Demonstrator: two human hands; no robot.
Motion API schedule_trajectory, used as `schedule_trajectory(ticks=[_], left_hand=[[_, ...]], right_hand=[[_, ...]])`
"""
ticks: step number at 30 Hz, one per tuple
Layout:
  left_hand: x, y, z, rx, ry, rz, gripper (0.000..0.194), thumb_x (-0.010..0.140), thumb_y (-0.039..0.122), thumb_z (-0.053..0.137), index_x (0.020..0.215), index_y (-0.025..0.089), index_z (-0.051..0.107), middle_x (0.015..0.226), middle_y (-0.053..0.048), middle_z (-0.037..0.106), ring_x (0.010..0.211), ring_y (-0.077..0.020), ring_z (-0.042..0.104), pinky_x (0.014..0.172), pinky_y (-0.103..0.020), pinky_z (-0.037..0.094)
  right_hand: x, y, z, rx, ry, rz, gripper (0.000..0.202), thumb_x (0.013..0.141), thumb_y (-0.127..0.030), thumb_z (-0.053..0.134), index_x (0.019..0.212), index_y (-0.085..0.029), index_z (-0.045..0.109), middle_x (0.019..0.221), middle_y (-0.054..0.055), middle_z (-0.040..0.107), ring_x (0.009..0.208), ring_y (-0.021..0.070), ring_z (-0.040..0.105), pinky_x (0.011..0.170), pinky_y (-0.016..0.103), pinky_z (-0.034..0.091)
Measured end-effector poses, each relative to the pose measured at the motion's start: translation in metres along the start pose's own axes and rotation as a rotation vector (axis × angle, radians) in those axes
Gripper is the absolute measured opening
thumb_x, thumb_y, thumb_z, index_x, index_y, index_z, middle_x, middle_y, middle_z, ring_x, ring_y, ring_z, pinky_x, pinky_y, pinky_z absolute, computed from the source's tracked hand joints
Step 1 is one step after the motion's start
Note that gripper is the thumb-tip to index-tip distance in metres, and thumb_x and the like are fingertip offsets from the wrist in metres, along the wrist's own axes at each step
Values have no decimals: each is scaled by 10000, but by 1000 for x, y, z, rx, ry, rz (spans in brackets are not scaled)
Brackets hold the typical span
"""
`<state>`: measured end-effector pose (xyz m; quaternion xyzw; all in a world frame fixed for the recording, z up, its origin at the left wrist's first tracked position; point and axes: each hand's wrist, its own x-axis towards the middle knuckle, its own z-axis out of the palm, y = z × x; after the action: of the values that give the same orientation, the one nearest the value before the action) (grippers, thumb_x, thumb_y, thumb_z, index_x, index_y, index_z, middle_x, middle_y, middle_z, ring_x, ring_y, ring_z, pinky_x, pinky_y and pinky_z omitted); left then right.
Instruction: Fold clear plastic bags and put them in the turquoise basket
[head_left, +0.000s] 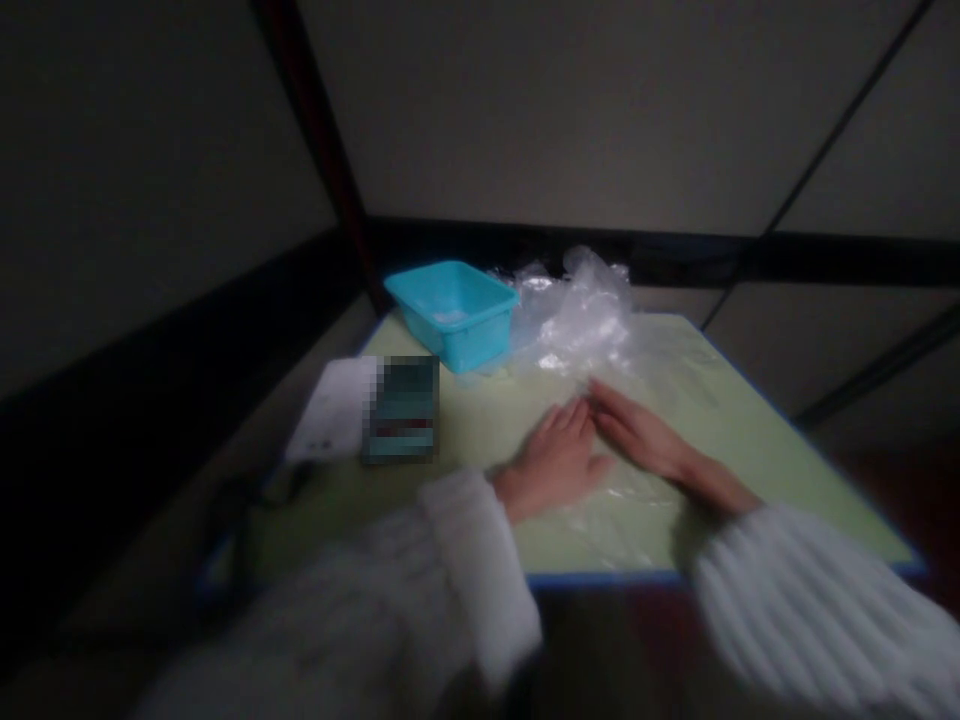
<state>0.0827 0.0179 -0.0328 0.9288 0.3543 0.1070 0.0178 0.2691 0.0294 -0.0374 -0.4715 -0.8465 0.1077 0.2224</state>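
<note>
Clear, crinkled plastic (589, 310) is heaped at the back of the yellow-green table (480, 430), and a thin, flat part of it spreads forward under and around both hands. My left hand (559, 455) lies palm down on this flat part, its fingers stretched out and thumb apart. Beside its fingertips, my right hand (637, 430) rests on its edge with fingers extended, touching or nearly touching the left. Neither hand has anything visible in its grasp. The view is dim and somewhat blurred.
A turquoise basket (480, 345) stands at the back left, next to the heaped plastic. Nearer on the left are a dark green, pixelated box-like item (403, 410) and a white sheet (334, 410). A dark cable-like shape (236, 510) hangs at the left edge.
</note>
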Motion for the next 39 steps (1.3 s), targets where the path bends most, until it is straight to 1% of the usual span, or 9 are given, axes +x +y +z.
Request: schedule_trajectory(ticks=[6, 11, 14, 19, 24, 30, 34, 36, 39], left_hand=[[-5, -5, 0, 16, 8, -10, 652, 956, 479, 228, 1414, 21, 299, 1508, -176, 298, 1411, -278, 236, 1146, -423, 169], [-14, -24, 2, 28, 30, -9, 658, 966, 506, 214, 1427, 42, 290, 1508, -168, 301, 1411, -270, 240, 1142, -423, 182], [-22, -36, 1, 40, 47, -15, 632, 970, 505, 232, 1416, 65, 317, 1506, -161, 310, 1410, -258, 248, 1141, -406, 192], [-36, -53, -7, 64, 41, -46, 614, 971, 486, 278, 1407, 56, 328, 1511, -165, 297, 1407, -252, 259, 1142, -380, 205], [-47, -71, -10, 57, 26, -65, 602, 965, 467, 323, 1411, 62, 319, 1504, -165, 314, 1412, -247, 245, 1144, -386, 222], [-50, -79, -9, 60, 67, -85, 630, 943, 480, 383, 1387, 34, 345, 1497, -205, 303, 1412, -272, 237, 1146, -401, 240], [-48, -76, -16, 14, 151, -125, 607, 937, 457, 403, 1368, 32, 364, 1490, -219, 312, 1408, -276, 251, 1145, -427, 252], [-48, -70, -20, -28, 207, -147, 574, 941, 426, 398, 1361, 36, 374, 1488, -213, 319, 1404, -265, 266, 1148, -423, 254], [-50, -54, -23, -109, 212, -142, 529, 950, 397, 375, 1354, 56, 394, 1477, -186, 357, 1394, -239, 296, 1144, -397, 278]], right_hand=[[-5, 7, 8, -172, -70, -49, 662, 956, -549, 270, 1486, -155, 244, 1507, 143, 308, 1388, 266, 279, 1131, 486, 262], [-2, 10, 11, -254, -106, -52, 705, 953, -578, 229, 1480, -111, 246, 1515, 164, 270, 1403, 264, 226, 1143, 470, 226], [-1, 10, 11, -265, -111, -46, 709, 950, -588, 220, 1482, -119, 243, 1516, 158, 262, 1404, 265, 223, 1139, 473, 234], [-1, 7, 7, -290, -126, -29, 739, 951, -591, 179, 1461, -67, 285, 1506, 180, 270, 1400, 269, 233, 1142, 457, 232], [-6, 8, 3, -320, -114, 0, 729, 951, -586, 167, 1469, -84, 272, 1506, 167, 282, 1400, 273, 233, 1131, 472, 255], [-8, 11, 1, -342, -92, -12, 692, 961, -552, 203, 1464, -86, 288, 1498, 169, 303, 1394, 275, 257, 1132, 472, 252], [-9, -8, -11, -303, -27, -34, 654, 960, -527, 280, 1476, -126, 271, 1510, 151, 281, 1397, 282, 252, 1127, 498, 251], [-12, -29, -15, -269, 34, -28, 657, 965, -518, 281, 1482, -115, 247, 1519, 156, 252, 1399, 279, 247, 1124, 495, 261], [-23, -62, -9, -253, 16, -77, 684, 961, -527, 303, 1495, -112, 197, 1519, 167, 241, 1403, 273, 236, 1130, 489, 254]])
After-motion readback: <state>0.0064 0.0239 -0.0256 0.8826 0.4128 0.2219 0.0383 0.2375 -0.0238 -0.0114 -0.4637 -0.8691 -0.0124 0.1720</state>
